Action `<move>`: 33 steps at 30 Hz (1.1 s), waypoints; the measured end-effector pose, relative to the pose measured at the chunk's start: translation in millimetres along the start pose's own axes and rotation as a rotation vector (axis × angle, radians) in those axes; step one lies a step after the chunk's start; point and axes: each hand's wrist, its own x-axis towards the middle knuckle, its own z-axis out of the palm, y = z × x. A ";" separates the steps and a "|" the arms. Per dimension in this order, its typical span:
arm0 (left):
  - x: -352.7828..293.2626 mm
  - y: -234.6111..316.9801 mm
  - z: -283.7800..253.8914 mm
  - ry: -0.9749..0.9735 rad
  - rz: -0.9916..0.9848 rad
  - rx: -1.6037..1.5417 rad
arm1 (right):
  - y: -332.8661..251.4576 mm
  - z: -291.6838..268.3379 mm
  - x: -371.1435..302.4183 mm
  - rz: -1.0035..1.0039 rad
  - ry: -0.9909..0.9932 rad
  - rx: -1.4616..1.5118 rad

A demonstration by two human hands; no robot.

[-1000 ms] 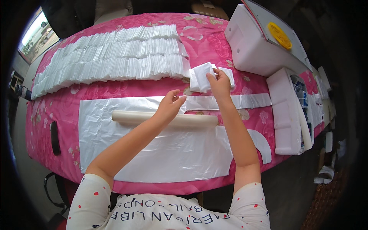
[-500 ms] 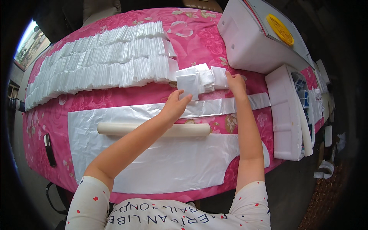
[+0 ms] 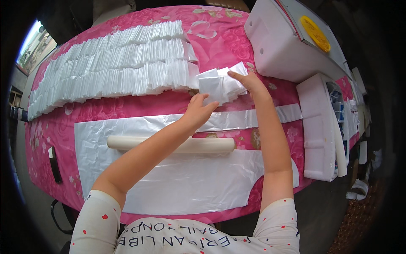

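The left hand (image 3: 198,110) is open, thumb and fingers spread, at the lower left edge of a loose cluster of flat, square white plastic packets (image 3: 224,87). The right hand (image 3: 253,85) bends over the cluster's right side; whether it pinches a packet, I cannot tell. Beyond the left hand stand 3 long rows of tightly packed, folded white film (image 3: 120,63). Nearer the body than the hands, a pale cylindrical roll (image 3: 207,145) lies across shiny white plastic sheeting (image 3: 182,182) on a pink floral cloth (image 3: 139,106).
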 end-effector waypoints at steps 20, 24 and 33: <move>-1.1 21.2 10.5 0.136 -0.133 -0.439 | 3.3 11.1 -40.2 -0.179 -0.098 0.249; 3.6 25.1 5.2 0.095 -0.176 -0.438 | 2.9 23.9 -26.6 -0.135 -0.102 0.050; -1.6 30.5 10.1 -0.075 -0.158 -0.360 | 3.2 22.4 -30.1 0.007 -0.243 0.215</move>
